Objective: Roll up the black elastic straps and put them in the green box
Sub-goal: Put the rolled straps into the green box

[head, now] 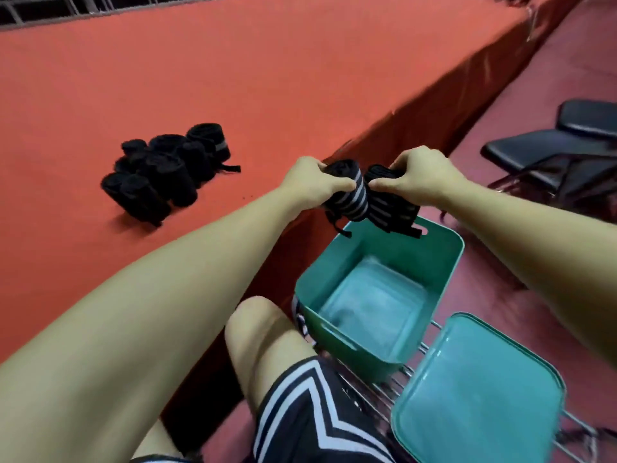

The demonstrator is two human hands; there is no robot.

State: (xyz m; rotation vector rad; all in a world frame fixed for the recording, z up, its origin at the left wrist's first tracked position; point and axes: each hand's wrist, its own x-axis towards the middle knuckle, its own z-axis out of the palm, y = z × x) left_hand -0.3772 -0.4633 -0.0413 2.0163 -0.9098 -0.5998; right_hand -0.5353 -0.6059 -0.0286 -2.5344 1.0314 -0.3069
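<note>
Nearest, the green box (384, 305) stands empty, its lid (480, 396) beside it. Above its far rim, left hand (312, 183) and right hand (422, 178) each grip rolled straps (350, 195) — placing step; next, lower and release. Farther off, a pile of rolled straps (167, 172) waits on the orange mat (267, 78).

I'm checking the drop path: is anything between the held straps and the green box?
Nothing visible: both hands hold the rolled straps above the open green box; its lid lies aside.

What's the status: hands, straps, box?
Left hand and right hand grip black grey-striped elastic straps above empty open green plastic box. Nothing blocking.
</note>
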